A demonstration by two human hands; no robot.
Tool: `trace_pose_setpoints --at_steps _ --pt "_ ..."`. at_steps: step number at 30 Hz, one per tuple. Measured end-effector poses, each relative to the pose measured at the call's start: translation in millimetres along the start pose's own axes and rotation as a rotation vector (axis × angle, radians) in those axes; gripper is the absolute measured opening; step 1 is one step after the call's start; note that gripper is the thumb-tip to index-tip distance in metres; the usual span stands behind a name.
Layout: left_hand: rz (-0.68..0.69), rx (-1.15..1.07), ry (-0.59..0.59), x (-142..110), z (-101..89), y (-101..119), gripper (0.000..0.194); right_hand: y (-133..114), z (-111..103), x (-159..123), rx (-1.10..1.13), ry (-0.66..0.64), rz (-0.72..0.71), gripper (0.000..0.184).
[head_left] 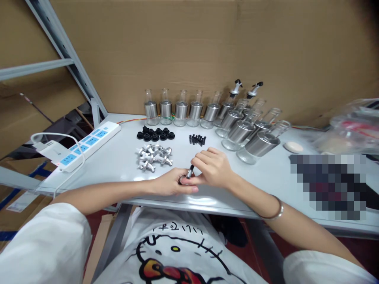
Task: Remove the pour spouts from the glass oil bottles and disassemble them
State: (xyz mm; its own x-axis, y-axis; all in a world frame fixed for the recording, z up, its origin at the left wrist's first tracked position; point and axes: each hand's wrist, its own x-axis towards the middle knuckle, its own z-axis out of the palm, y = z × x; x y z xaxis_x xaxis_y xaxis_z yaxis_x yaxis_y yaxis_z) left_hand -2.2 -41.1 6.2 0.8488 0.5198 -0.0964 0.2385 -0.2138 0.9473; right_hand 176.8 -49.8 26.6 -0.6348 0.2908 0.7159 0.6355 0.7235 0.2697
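Near the front edge of the table, my left hand [168, 182] is closed around a silver pour spout [189, 173], whose base is mostly hidden by the fingers. My right hand [215, 167] meets it from the right, fingers curled, pinching at the small black cap [192, 167] on the spout's upper end. Just beyond my left hand lies a pile of silver pour spouts [154, 156]. Behind that pile is a group of black rubber stoppers [155, 135]. Several small black caps [197, 140] lie together beyond my hands.
Glass bottles with steel sleeves [196, 110] line the back and right; two carry fitted pourers [236, 88]. A white power strip [89, 145] with a plugged-in cable lies left. At right are a white oval object [293, 147], a plastic bag [355, 130] and a pixelated patch.
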Motion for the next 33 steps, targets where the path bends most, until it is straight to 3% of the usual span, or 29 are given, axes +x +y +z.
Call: trace_pose_setpoints --at_steps 14,25,33 --pt "0.058 0.110 -0.036 -0.5 -0.3 -1.0 0.037 0.1 6.0 -5.3 -0.093 0.000 -0.141 0.056" --pt "0.099 0.149 -0.110 -3.7 0.5 2.2 0.035 -2.8 2.4 -3.2 -0.077 0.016 -0.149 0.059" --pt "0.103 0.168 -0.128 -4.3 1.1 3.0 0.030 -4.5 5.5 -2.9 0.069 0.000 -0.107 0.059"
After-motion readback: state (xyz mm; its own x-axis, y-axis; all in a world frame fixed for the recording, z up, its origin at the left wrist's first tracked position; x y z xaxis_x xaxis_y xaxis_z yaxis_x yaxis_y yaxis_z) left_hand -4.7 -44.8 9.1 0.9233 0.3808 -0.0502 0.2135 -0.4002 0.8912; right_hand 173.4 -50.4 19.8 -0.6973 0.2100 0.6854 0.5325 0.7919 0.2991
